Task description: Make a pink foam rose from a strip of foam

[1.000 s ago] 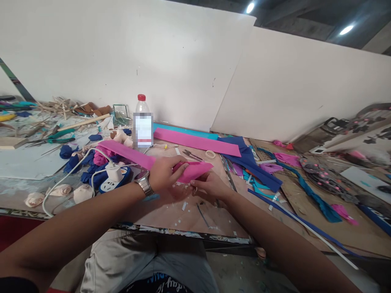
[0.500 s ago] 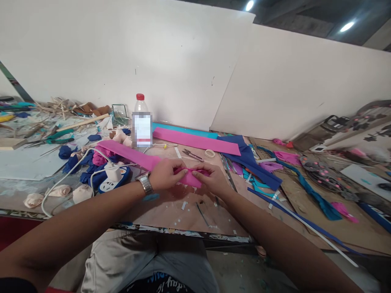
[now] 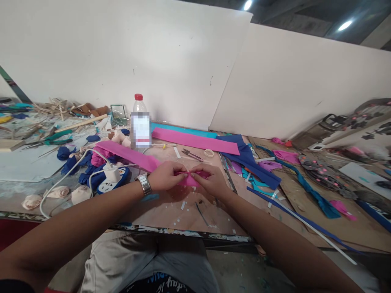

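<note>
A long pink strip [image 3: 130, 154], cloth or crepe paper, runs from the rolled flowers at left into my hands. My left hand [image 3: 166, 176], with a watch on its wrist, pinches the strip's near end between thumb and fingers. Close beside it my right hand [image 3: 210, 179] pinches the same end, thumb tips almost meeting over a folded edge. A small pink flap hangs below the fingers. Beyond my hands lie a second pink strip [image 3: 195, 140], small thread snips [image 3: 191, 155] and a roll of tape [image 3: 209, 153].
A red-capped bottle [image 3: 139, 103] stands behind a lit phone [image 3: 142, 130]. At left are a power strip [image 3: 114, 179] with a white cable, cream rolled flowers [image 3: 58, 191] and green-handled pliers [image 3: 58, 137]. Blue fabric [image 3: 250, 160] and a thin white rod [image 3: 317, 230] lie at right.
My thumbs have drawn closer together and folded the pink strip's edge over, so less of the flap shows below. The view has shifted slightly.
</note>
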A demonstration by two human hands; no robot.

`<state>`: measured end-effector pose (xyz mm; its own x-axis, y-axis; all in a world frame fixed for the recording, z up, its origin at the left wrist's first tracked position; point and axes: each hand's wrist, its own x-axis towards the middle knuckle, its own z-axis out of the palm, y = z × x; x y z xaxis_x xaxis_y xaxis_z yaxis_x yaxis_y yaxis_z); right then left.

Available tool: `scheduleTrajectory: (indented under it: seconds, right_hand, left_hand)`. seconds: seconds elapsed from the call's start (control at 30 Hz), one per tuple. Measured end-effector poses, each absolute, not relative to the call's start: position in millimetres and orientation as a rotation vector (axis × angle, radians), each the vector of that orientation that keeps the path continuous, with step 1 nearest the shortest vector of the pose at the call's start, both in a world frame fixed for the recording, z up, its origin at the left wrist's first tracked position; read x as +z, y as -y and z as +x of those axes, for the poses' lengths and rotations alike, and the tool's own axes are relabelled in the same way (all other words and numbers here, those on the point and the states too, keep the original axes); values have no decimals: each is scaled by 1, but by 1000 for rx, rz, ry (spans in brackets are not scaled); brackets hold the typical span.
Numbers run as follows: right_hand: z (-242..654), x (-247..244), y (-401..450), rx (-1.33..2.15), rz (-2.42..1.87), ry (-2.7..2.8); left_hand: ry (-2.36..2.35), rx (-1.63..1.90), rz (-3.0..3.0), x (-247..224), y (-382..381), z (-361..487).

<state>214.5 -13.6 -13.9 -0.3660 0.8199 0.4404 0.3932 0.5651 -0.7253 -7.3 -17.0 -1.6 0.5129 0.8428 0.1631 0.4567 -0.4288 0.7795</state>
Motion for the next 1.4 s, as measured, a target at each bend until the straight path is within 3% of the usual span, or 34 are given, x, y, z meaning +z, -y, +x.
scheduleTrajectory:
  seconds: [1.4]
  right_hand:
    - [214,-9,17,408,-919,2132]
  left_hand:
    - [-1080,829,2033,-3,18,-3]
